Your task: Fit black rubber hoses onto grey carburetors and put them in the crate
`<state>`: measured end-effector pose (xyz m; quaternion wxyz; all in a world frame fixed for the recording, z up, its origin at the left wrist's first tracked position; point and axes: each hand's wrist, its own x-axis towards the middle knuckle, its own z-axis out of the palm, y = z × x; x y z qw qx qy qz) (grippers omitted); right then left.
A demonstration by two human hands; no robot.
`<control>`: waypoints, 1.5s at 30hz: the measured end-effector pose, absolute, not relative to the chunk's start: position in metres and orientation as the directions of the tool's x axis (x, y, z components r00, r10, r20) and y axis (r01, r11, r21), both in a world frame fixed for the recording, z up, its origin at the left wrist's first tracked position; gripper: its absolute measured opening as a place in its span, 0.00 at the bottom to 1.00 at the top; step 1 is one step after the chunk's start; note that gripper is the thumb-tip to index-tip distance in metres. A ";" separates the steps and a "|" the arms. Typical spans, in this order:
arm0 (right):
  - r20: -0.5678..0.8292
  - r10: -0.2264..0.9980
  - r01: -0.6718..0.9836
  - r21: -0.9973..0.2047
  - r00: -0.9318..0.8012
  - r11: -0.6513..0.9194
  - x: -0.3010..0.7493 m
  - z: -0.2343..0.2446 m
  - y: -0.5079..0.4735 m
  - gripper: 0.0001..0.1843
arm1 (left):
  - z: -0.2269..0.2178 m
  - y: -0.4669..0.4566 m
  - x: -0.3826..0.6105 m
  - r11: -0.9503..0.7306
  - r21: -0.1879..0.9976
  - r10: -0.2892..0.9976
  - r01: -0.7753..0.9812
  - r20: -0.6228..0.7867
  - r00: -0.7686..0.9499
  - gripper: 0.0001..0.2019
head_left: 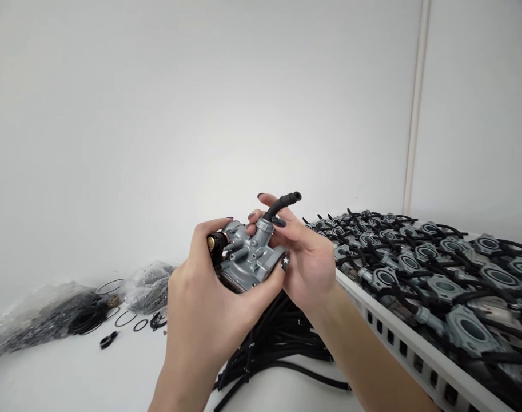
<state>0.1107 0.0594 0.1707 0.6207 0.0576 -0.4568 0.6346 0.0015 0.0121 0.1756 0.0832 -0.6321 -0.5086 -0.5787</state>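
A grey metal carburetor (pixel 243 260) is held up in front of me, above the table. My left hand (pixel 213 292) is wrapped round its left side and underside, the thumb pressed along the near edge. A short bent black rubber boot (pixel 282 205) sticks up from the carburetor's top. My right hand (pixel 307 252) has its fingers closed about the base of this boot, behind the carburetor. A black fitting with a brass-coloured end (pixel 216 243) shows at the left side, partly under my left fingers.
At right stands a white slotted crate (pixel 410 355) packed with carburetors (pixel 470 332) and black hoses. A pile of black hoses (pixel 282 337) lies below my hands. Plastic bags (pixel 149 286) and loose black rings (pixel 126 319) are at left, before a white wall (pixel 200 114).
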 end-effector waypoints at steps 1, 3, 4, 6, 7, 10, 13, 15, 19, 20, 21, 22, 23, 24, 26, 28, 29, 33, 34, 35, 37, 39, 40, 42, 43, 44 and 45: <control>0.638 0.738 -0.839 -0.511 -0.222 0.189 0.111 0.171 0.059 0.13 | 0.175 0.012 0.001 -0.468 0.482 0.546 0.741 0.817 -0.187 0.25; 0.637 0.738 -0.834 -0.516 -0.222 0.195 0.111 0.170 0.060 0.13 | 0.175 0.013 0.001 -0.468 0.476 0.540 0.745 0.821 -0.185 0.25; 0.638 0.737 -0.832 -0.518 -0.222 0.198 0.111 0.170 0.060 0.13 | 0.175 0.013 0.001 -0.469 0.471 0.537 0.747 0.824 -0.183 0.25; 0.641 0.734 -0.833 -0.518 -0.224 0.197 0.111 0.170 0.061 0.13 | 0.175 0.013 0.001 -0.468 0.466 0.535 0.750 0.826 -0.179 0.26; 0.643 0.732 -0.834 -0.516 -0.227 0.194 0.111 0.170 0.061 0.13 | 0.175 0.012 0.001 -0.464 0.469 0.539 0.751 0.823 -0.180 0.26; 0.639 0.734 -0.842 -0.509 -0.231 0.179 0.110 0.170 0.061 0.13 | 0.176 0.012 0.001 -0.450 0.484 0.555 0.750 0.810 -0.189 0.26; 0.627 0.746 -0.850 -0.501 -0.224 0.166 0.110 0.171 0.061 0.14 | 0.176 0.011 0.001 -0.446 0.489 0.559 0.750 0.806 -0.193 0.26; 0.622 0.750 -0.848 -0.504 -0.223 0.166 0.110 0.172 0.060 0.14 | 0.176 0.011 0.001 -0.448 0.486 0.556 0.750 0.809 -0.192 0.26; 0.618 0.754 -0.842 -0.512 -0.223 0.171 0.110 0.172 0.060 0.15 | 0.176 0.012 0.001 -0.452 0.478 0.549 0.753 0.815 -0.188 0.26; 0.621 0.752 -0.843 -0.509 -0.221 0.172 0.110 0.172 0.060 0.15 | 0.176 0.012 0.001 -0.453 0.477 0.549 0.753 0.815 -0.187 0.26; 0.623 0.751 -0.846 -0.505 -0.220 0.172 0.110 0.172 0.059 0.15 | 0.176 0.012 0.002 -0.454 0.477 0.548 0.752 0.815 -0.187 0.26; 0.627 0.748 -0.849 -0.501 -0.220 0.170 0.110 0.172 0.059 0.15 | 0.176 0.012 0.002 -0.455 0.478 0.548 0.752 0.816 -0.187 0.25; 0.631 0.744 -0.851 -0.497 -0.221 0.168 0.109 0.172 0.059 0.15 | 0.176 0.012 0.002 -0.456 0.478 0.547 0.751 0.816 -0.187 0.25; 0.634 0.741 -0.853 -0.495 -0.223 0.167 0.109 0.173 0.058 0.14 | 0.176 0.012 0.001 -0.457 0.477 0.546 0.751 0.817 -0.187 0.25; 0.633 0.741 -0.852 -0.496 -0.225 0.166 0.109 0.174 0.058 0.14 | 0.176 0.013 0.001 -0.458 0.475 0.543 0.752 0.819 -0.186 0.25; 0.628 0.746 -0.851 -0.498 -0.222 0.166 0.109 0.174 0.057 0.14 | 0.175 0.014 0.000 -0.463 0.464 0.538 0.755 0.825 -0.176 0.25; 0.625 0.749 -0.852 -0.497 -0.220 0.165 0.109 0.174 0.058 0.14 | 0.175 0.014 -0.001 -0.468 0.454 0.535 0.758 0.829 -0.166 0.25; 0.630 0.744 -0.861 -0.485 -0.224 0.151 0.110 0.173 0.059 0.14 | 0.175 0.014 -0.001 -0.465 0.449 0.532 0.763 0.830 -0.165 0.26; 0.631 0.742 -0.862 -0.484 -0.227 0.148 0.110 0.173 0.059 0.15 | 0.175 0.014 0.000 -0.459 0.458 0.535 0.761 0.827 -0.175 0.26; 0.631 0.740 -0.862 -0.486 -0.231 0.146 0.110 0.173 0.059 0.15 | 0.176 0.013 0.000 -0.454 0.467 0.538 0.759 0.823 -0.184 0.25; 0.634 0.736 -0.860 -0.490 -0.238 0.144 0.110 0.172 0.060 0.15 | 0.176 0.012 0.001 -0.455 0.474 0.543 0.754 0.818 -0.187 0.25; 0.638 0.731 -0.854 -0.497 -0.242 0.152 0.110 0.172 0.060 0.13 | 0.176 0.012 0.002 -0.456 0.481 0.548 0.749 0.815 -0.191 0.25; 0.640 0.730 -0.850 -0.502 -0.241 0.160 0.110 0.171 0.060 0.13 | 0.176 0.012 0.002 -0.457 0.483 0.549 0.747 0.814 -0.191 0.25; 0.643 0.727 -0.840 -0.513 -0.239 0.178 0.110 0.171 0.060 0.13 | 0.176 0.012 0.002 -0.459 0.482 0.546 0.747 0.816 -0.191 0.25; 0.646 0.725 -0.835 -0.517 -0.239 0.186 0.110 0.171 0.060 0.12 | 0.176 0.012 0.001 -0.460 0.479 0.544 0.747 0.818 -0.190 0.26; 0.650 0.722 -0.832 -0.519 -0.237 0.194 0.110 0.171 0.061 0.13 | 0.175 0.013 0.001 -0.463 0.477 0.541 0.747 0.820 -0.188 0.26; 0.654 0.719 -0.831 -0.520 -0.236 0.200 0.110 0.171 0.061 0.13 | 0.175 0.013 0.001 -0.466 0.475 0.539 0.746 0.822 -0.187 0.26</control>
